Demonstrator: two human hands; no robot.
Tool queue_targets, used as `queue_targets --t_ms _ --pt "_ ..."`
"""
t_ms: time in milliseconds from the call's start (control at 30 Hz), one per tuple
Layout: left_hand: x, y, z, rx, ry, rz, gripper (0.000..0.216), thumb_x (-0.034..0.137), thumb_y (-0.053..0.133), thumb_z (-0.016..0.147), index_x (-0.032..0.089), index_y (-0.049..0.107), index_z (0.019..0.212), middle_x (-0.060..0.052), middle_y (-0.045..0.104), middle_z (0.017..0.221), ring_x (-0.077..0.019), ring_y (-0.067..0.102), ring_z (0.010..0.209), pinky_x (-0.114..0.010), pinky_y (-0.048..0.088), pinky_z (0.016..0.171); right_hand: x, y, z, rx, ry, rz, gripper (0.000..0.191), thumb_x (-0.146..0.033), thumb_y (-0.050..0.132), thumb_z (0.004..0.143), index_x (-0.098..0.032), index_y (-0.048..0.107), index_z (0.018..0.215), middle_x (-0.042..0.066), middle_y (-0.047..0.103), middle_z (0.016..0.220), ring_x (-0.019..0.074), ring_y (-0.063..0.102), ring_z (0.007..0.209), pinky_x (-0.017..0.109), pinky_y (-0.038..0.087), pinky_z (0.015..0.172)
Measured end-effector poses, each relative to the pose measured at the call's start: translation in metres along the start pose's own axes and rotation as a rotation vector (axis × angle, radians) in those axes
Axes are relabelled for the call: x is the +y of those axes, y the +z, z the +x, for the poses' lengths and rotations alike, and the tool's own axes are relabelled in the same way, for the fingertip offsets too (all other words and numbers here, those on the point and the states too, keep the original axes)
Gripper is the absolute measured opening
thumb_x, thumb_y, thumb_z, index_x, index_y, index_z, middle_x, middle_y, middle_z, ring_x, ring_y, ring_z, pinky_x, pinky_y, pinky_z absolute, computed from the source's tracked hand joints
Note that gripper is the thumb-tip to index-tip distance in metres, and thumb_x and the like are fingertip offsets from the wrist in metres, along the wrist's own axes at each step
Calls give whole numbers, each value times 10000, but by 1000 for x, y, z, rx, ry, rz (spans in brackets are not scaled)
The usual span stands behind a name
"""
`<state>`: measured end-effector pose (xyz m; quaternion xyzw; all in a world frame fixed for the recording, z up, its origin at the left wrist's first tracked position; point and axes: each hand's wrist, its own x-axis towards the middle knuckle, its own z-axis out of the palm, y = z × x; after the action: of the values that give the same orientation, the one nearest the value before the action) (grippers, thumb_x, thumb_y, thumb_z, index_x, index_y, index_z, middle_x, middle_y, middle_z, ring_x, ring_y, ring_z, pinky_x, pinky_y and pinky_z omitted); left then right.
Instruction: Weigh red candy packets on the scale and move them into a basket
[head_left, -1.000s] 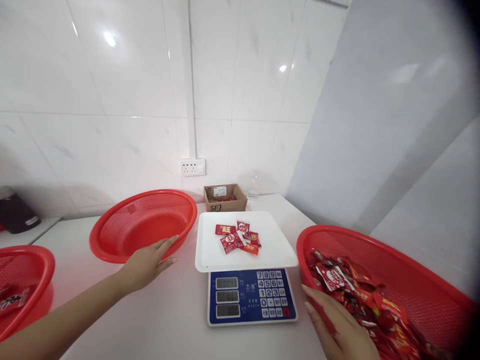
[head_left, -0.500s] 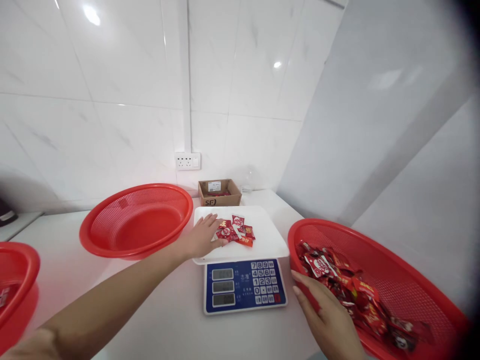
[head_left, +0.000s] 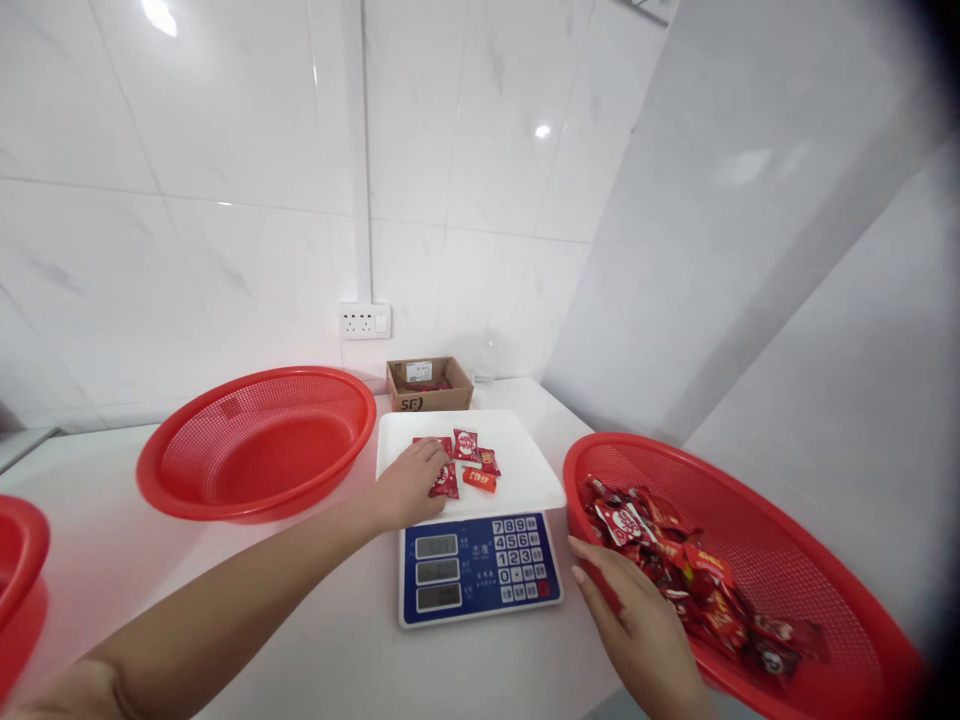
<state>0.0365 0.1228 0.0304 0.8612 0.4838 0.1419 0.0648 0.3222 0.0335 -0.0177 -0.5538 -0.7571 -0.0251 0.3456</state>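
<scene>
Shiny plast. wrappers [head_left: 466, 444], smooth plast. tray [head_left: 525, 470], matt cardbd. box [head_left: 441, 400]

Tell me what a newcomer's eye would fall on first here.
Probably the red basket of shiny wrapped packets at the right, beside the right hand, and another red basket at the left. Next, likely the blue-fronted scale between them, with the left hand at the small red packets on its white tray.

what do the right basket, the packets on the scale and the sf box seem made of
Right basket: probably moulded plastic, slightly glossy, judging by its perforated wall and smooth rim.
Packets: printed wrappers, likely thin plastic film from their pillow-like shape; foil is possible.
SF box: seemingly matte brown cardboard, given its thin flat walls and printed lettering.
</scene>
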Motion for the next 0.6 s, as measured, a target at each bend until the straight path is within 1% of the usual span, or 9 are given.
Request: queue_targets --t_ms 67,133,233,300,467,533,600 --pt "-2 -3 -7 15 -35 3 370 184 529 733 187 496 1101 -108 571 1154 -242 522 1112 -356 435 918 1 0 0 -7 -8 -13 316 -367 436 875 -211 653 1043 65 698 1024 200 648 946 338 547 796" --pt "-8 -5 -13 36 -95 18 375 171 500 758 200 468 1130 -101 585 1118 -237 560 1044 -342 464 835 1 1 -1 -13 -18 -23 313 -356 433 877 -208 647 1050 64 695 1030 196 646 949 337 545 800" --pt "-20 -14 -19 81 -192 58 419 145 470 778 204 423 1191 -107 572 1143 -251 549 1059 -348 457 815 2 1 -1 -13 -29 -31 308 -347 435 877 -205 645 1050 65 696 1027 196 647 944 336 545 793" --pt "-29 -23 -23 109 -255 83 417 154 454 795 209 413 1207 -105 558 1170 -252 547 1061 -345 455 800 2 1 -1 -9 -34 -34 307 -349 435 877 -205 648 1046 64 698 1020 196 649 939 333 546 787" --pt "-52 -50 -36 159 -418 140 328 241 395 840 204 443 1162 -103 558 1143 -249 607 917 -306 455 602 1 1 -1 -7 -37 -36 312 -359 427 876 -216 657 1033 62 700 1013 199 652 930 330 547 780" --pt "-63 -60 -43 173 -475 163 323 272 389 842 198 454 1149 -109 565 1128 -257 615 883 -302 446 566 1 1 0 -10 -40 -41 312 -353 427 876 -215 654 1039 62 700 1016 199 652 931 331 548 779" --pt "-75 -67 -48 179 -519 183 360 300 399 836 184 450 1173 -124 570 1130 -276 614 882 -317 454 568 1 1 0 -11 -46 -41 312 -349 427 877 -212 652 1044 63 698 1019 200 651 936 331 548 780"
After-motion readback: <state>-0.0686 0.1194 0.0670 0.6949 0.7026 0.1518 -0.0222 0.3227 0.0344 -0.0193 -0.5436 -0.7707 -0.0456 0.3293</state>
